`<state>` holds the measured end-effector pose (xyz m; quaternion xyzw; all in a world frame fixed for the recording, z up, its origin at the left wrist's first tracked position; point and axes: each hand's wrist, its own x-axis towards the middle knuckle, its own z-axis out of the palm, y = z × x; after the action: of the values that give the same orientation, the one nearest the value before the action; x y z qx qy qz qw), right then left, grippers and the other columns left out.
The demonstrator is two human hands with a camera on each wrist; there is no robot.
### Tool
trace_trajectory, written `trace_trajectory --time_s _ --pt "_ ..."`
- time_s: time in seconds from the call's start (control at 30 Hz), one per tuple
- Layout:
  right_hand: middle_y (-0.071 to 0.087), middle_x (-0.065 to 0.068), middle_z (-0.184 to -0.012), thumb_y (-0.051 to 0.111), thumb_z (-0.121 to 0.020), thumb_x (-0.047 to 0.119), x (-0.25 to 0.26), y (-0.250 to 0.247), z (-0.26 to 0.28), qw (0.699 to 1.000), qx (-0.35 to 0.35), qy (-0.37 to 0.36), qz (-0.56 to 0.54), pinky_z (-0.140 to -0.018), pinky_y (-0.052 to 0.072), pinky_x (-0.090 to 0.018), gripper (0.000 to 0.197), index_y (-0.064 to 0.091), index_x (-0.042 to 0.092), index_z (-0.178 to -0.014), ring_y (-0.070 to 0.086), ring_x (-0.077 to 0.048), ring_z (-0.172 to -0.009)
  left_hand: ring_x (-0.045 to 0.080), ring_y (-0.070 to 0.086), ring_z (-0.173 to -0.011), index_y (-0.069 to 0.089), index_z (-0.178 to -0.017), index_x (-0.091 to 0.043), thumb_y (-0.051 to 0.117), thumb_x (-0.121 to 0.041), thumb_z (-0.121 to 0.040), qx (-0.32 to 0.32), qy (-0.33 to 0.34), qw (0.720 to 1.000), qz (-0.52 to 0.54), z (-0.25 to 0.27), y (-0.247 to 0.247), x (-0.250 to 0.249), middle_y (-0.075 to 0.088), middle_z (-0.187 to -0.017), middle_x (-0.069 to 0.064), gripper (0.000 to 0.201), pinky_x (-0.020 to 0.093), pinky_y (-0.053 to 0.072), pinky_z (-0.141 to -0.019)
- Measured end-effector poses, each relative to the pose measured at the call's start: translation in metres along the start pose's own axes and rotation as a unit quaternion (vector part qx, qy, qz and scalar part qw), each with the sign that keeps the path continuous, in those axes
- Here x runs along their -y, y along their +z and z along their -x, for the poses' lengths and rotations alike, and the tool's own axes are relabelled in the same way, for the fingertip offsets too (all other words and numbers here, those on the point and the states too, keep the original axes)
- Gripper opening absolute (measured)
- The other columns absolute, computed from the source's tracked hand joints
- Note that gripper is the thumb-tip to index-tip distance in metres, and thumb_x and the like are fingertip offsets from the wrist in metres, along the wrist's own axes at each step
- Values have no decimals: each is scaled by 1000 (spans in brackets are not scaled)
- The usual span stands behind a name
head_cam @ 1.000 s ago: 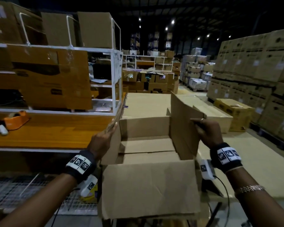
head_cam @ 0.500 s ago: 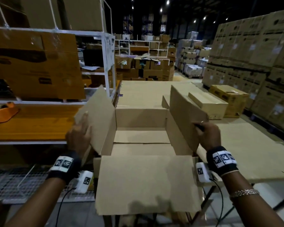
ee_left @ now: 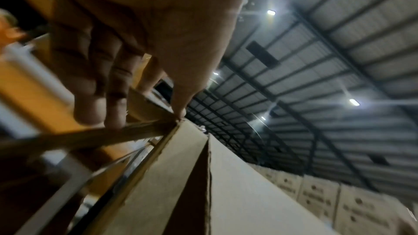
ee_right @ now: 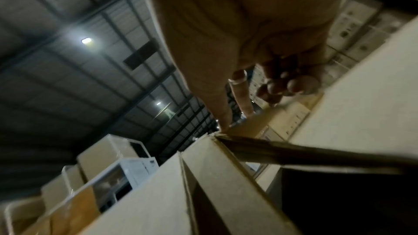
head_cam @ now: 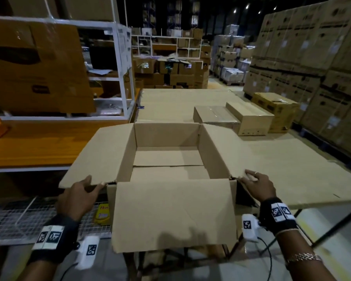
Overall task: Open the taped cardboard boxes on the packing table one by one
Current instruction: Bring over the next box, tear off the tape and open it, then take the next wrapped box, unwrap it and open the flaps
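With all four flaps folded out, the open box point(head_cam: 166, 169) sits at the desk's point(head_cam: 292, 169) near edge, apparently empty. Left hand point(head_cam: 77, 197) pinches the left flap point(head_cam: 101, 153) corner, right hand point(head_cam: 259, 187) the right flap point(head_cam: 223, 151) corner, each grip thumb-over-fingers. This box looks done; next move: release, then reach for the taped boxes point(head_cam: 217, 116) further back.
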<state>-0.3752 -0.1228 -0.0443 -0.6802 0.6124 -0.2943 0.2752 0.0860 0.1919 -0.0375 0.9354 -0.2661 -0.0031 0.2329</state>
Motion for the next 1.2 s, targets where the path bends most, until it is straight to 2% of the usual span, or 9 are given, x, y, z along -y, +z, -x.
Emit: trace_trajectory --time_s 0.07,0.17,0.23,0.3,0.4,0.53,0.67,1.07,1.2 --pt "72 -14 -114 73 -86 47 8 2 10 995 -31 -25 91 -91 52 -39 46 71 22 -125 65 -35 -109 40 70 -95 72 -123 -27 59 -74 -83 -66 50 995 -54 13 -11 -21 76 -105 14 63 41 54 -78" --pt "65 -13 -102 72 -85 44 37 15 30 972 -115 -159 129 -89 53 -43 41 74 20 -118 61 -33 -98 35 69 -91 77 -113 -20 70 -58 -86 -138 193 971 -43 22 -22 -55 75 -100 12 47 38 48 -69" --pt "60 -6 -110 73 -84 49 62 31 47 957 -91 -247 118 -90 52 -45 40 73 24 -115 55 -24 -103 28 65 -99 74 -117 -20 67 -64 -84 -106 303 946 -37 22 -15 -75 70 -110 9 55 38 49 -74" --pt "55 6 -123 69 -81 64 76 51 59 950 9 -289 117 -99 44 -43 49 69 34 -120 48 -15 -113 25 60 -115 68 -127 -21 51 -78 -81 1 368 930 -16 25 -1 -90 66 -126 6 75 41 49 -93" --pt "52 15 -131 57 -71 85 74 81 61 927 118 -317 162 -110 28 -46 69 60 43 -125 45 -12 -125 22 61 -109 66 -122 -29 41 -89 -80 96 357 927 -61 33 27 -96 69 -118 -1 77 39 48 -92" --pt "61 15 -113 58 -71 85 71 90 57 911 99 -361 173 -100 25 -40 64 63 37 -112 53 -11 -112 19 55 -70 56 -79 -27 35 -92 -79 4 357 929 -97 40 45 -93 58 -74 -6 68 36 42 -62" --pt "64 12 -108 64 -71 80 73 89 51 910 86 -372 160 -91 18 -33 60 64 34 -109 52 -13 -107 21 49 -59 43 -69 -27 35 -92 -80 -37 378 923 -65 34 58 -92 47 -63 -8 66 37 39 -61" --pt "63 14 -108 59 -73 81 80 89 63 917 91 -364 133 -92 23 -32 60 62 35 -113 53 -11 -104 22 57 -69 53 -76 -23 30 -94 -77 0 384 922 -51 24 53 -89 59 -72 -4 75 42 42 -76" --pt "58 7 -125 73 -81 55 74 66 55 920 115 -373 35 -94 33 -26 46 68 29 -118 50 -12 -118 23 62 -89 66 -101 -20 50 -81 -75 5 376 926 23 39 48 -105 67 -95 0 68 41 46 -82"
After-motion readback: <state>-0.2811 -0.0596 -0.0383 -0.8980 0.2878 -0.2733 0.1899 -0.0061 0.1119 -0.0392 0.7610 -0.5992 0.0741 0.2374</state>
